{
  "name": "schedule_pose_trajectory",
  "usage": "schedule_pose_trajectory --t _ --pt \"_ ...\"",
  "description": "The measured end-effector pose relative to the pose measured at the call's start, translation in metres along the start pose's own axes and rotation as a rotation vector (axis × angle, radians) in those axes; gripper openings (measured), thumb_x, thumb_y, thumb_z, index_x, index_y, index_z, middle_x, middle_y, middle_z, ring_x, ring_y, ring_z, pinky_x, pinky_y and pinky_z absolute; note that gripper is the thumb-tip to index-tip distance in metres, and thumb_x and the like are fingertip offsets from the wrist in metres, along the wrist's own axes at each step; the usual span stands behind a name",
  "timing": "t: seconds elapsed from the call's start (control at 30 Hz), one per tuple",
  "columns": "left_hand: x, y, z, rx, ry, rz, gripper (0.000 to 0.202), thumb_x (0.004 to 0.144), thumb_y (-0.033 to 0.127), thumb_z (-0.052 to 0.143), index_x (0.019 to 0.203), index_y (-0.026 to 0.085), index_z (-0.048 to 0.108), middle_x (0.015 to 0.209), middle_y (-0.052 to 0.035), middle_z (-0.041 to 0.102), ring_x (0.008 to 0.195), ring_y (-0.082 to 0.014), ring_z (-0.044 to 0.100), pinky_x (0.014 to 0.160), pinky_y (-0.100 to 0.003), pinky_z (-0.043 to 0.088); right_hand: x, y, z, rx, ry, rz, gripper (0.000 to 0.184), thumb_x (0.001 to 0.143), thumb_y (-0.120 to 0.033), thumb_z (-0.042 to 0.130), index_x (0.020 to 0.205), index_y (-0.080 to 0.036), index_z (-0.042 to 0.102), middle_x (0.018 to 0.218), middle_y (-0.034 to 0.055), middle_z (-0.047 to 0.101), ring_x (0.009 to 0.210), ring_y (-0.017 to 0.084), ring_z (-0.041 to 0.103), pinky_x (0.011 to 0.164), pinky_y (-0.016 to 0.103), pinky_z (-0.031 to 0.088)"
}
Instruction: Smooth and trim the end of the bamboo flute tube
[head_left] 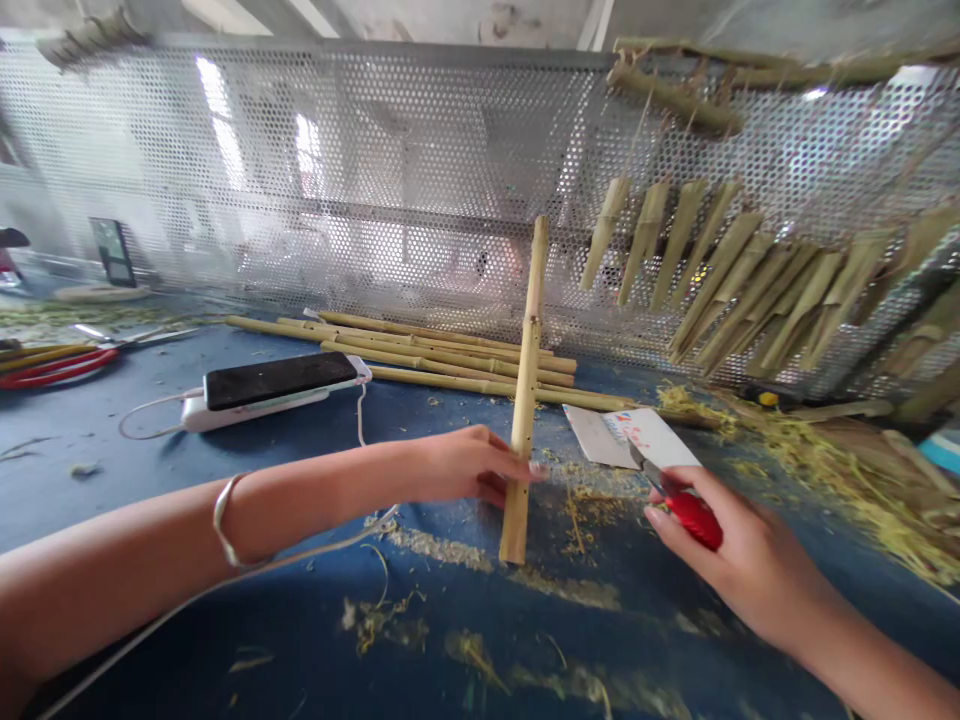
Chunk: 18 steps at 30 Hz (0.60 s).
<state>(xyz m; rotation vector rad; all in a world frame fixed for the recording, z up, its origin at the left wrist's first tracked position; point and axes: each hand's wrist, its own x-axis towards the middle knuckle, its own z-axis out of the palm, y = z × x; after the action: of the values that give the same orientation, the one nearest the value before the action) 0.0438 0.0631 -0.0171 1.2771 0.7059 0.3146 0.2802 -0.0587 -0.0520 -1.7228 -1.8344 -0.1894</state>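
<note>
A bamboo stick (527, 350) with small dark holes along it points away from me, its lower end near the blue table top. My left hand (472, 465) grips it by its lower half, fingers across the front and a bracelet on the wrist. To the right, my right hand (739, 545) is closed around the red handle of a folding knife (691, 512). The knife's blade points up and left, apart from the stick. Behind the blade lies a folded white paper (660, 435) with print and red writing. Yellow shavings (589, 505) are scattered between my hands.
Several bamboo poles (420, 350) lie behind the stick. At left, a phone (281, 380) rests on a white power strip (262, 408), with a cord running under my left arm. Red-handled shears (64, 370) lie farther left. A perforated metal screen (435, 130) holds hanging bamboo pieces (720, 280).
</note>
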Motion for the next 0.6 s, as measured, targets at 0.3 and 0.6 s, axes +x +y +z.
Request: schedule_pose_trajectory --t 0.3,0.6 --pt "-0.012 -0.014 0.011 -0.161 -0.184 0.009 0.017 0.079 0.027 0.051 0.08 0.019 0.036 0.073 -0.0003 0.055 0.066 -0.0163 0.06 0.069 -0.041 0.044 0.006 -0.004 -0.004 -0.005 -0.032 -0.086 0.022 0.082 -0.041 0.043 0.094 -0.024 0.052 0.096 0.0045 0.062 0.086 0.02 0.059 0.073 0.03 0.045" --pt "-0.02 -0.016 0.015 -0.312 -0.311 -0.011 0.024 0.087 0.046 0.026 0.11 0.04 0.027 0.076 0.0041 0.042 0.061 -0.0081 0.046 0.065 -0.047 0.045 0.023 -0.05 -0.008 0.044 -0.143 -0.018 0.029 0.08 -0.049 0.043 0.096 -0.028 0.053 0.077 0.0019 0.066 0.068 0.021 0.063 0.05 0.028 0.047"
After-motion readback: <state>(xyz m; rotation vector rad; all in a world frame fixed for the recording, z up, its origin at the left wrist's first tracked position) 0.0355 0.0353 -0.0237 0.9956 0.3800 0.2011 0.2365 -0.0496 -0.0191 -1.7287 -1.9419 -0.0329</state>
